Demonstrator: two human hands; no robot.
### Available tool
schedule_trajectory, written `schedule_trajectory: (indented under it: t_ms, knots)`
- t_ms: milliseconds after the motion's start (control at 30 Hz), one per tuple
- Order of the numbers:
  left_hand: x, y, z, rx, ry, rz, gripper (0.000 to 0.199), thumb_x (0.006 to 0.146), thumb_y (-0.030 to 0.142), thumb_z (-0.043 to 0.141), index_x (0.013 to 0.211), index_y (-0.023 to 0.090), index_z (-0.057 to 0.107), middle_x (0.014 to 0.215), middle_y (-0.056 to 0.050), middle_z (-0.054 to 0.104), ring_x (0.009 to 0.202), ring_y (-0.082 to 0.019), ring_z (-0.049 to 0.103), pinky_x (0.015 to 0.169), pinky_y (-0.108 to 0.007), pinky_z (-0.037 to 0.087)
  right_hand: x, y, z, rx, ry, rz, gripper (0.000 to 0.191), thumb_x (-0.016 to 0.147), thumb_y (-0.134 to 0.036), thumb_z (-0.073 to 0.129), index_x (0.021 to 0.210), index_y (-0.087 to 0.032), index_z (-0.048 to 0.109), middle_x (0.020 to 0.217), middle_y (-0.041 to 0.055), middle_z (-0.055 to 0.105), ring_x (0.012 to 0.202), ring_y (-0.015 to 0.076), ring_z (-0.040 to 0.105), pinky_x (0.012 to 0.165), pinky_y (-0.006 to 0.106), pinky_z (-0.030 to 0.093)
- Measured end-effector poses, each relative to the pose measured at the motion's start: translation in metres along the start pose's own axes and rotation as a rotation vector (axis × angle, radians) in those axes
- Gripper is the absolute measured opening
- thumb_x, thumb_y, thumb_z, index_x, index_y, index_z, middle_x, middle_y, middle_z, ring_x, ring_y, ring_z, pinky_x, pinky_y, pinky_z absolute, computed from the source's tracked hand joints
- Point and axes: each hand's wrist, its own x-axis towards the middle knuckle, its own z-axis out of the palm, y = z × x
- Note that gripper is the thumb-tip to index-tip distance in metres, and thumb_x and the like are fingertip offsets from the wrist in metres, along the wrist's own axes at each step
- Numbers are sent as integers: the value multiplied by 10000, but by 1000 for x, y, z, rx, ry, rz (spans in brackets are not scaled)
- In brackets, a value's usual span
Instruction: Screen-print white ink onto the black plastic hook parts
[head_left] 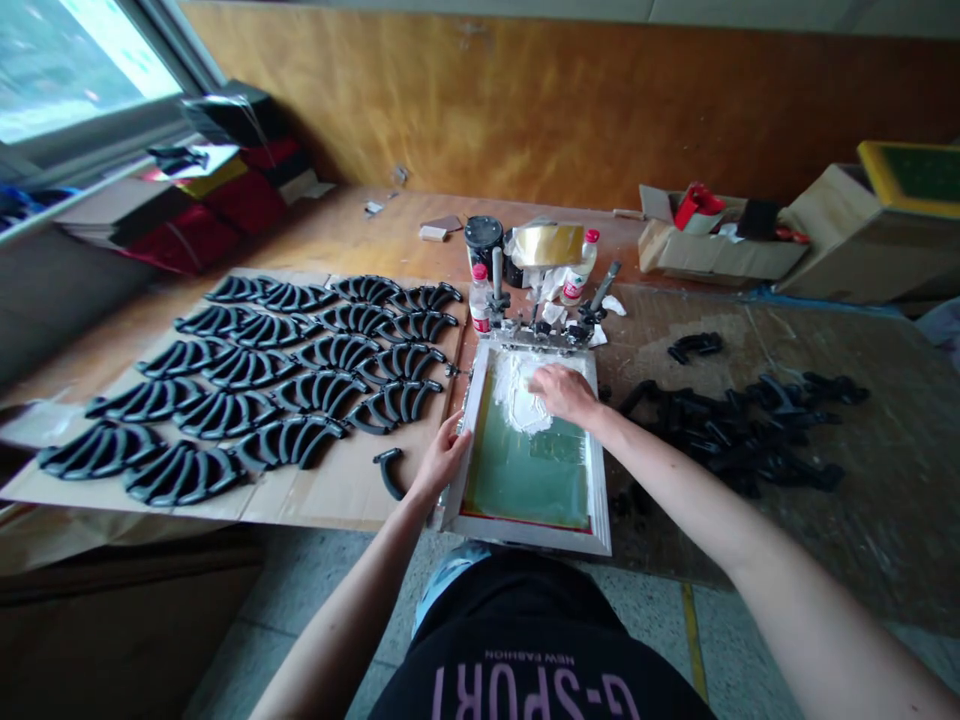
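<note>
1. Screen frame [601, 490]: lying before the metal clamps [536, 337], between rows of black curved parts [180, 492] and a loose black pile [772, 465].
2. Left hand [448, 452]: grasping the left rim. Risk of shifting or tipping if loosened during a hard push from the opposite side.
3. Right hand [562, 393]: over white paste [517, 405], fingers bent down; too blurred to tell whether grasping anything.
4. Possible uneven smear, or spill across the rim, from lopsided pressure or too thick a heap.
5. Possible smudging of the lone curved part [388, 456] near the left wrist, from a careless forearm swing.
6. Possible toppling of the red-capped bottle [479, 315], from a knock against the clamps.
</note>
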Motion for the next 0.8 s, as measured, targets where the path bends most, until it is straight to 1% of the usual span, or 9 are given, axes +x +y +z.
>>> schedule_trajectory:
  t_ms: [133,200,333,400,467,567,700,733,800]
  knots:
    - [1,-4,-1,-38,-6,22,707,790,535,643,1375,173,480,1048,-88,693,979,-239,655,810,-322,513,-31,-1,-10,81,-79,-342,177,796,-48,514,839,-178,626,845,57,642,836,200,569,748,295,421]
    - [-1,-2,0,-28,4,13,700,794,540,637,1370,175,482,1037,-90,697,938,-232,662,773,-309,515,-32,0,-15,107,-74,-350,143,801,-75,538,809,-187,626,803,41,636,812,195,563,741,295,421]
    - [-8,10,2,-36,12,-54,725,786,554,634,1384,184,457,913,-71,713,778,-208,668,649,-280,504,-34,-3,-4,80,109,-243,202,840,-65,489,892,-155,662,883,89,660,923,231,560,798,334,442]
    - [-11,16,3,-52,21,-68,739,770,556,649,1382,188,458,882,-63,714,736,-201,664,617,-272,497,-42,-7,4,93,152,-301,247,864,-65,463,971,-146,670,949,106,668,984,239,553,843,350,451]
    - [-13,19,4,-55,32,-62,739,758,556,660,1372,189,474,867,-61,715,720,-198,662,604,-267,493,-46,-8,5,140,137,-346,213,886,-114,492,984,-161,675,936,92,673,968,230,565,849,344,462]
    - [-15,26,1,-35,37,-58,752,751,559,668,1377,186,482,867,-65,714,718,-204,659,595,-270,490,-29,-4,-6,190,144,-218,155,883,-230,595,1007,-196,680,920,67,681,909,216,594,815,324,475]
    - [-23,51,-7,2,66,40,670,789,581,631,1334,201,545,1077,-80,694,897,-215,648,713,-274,501,19,20,-31,170,236,107,528,821,-282,699,1326,-256,548,1022,65,696,906,228,625,805,331,486]
    - [-25,61,-9,7,77,73,612,814,600,591,1283,206,591,1127,-72,680,936,-211,637,743,-269,498,26,31,-37,162,258,167,582,813,-278,705,1363,-267,516,1015,60,701,892,228,631,800,332,489]
    - [-28,82,-11,-8,84,98,565,853,645,498,1177,210,657,1116,-51,678,909,-196,633,737,-260,497,27,56,-45,167,337,283,543,823,-281,685,1345,-265,536,957,47,711,846,222,645,783,327,494]
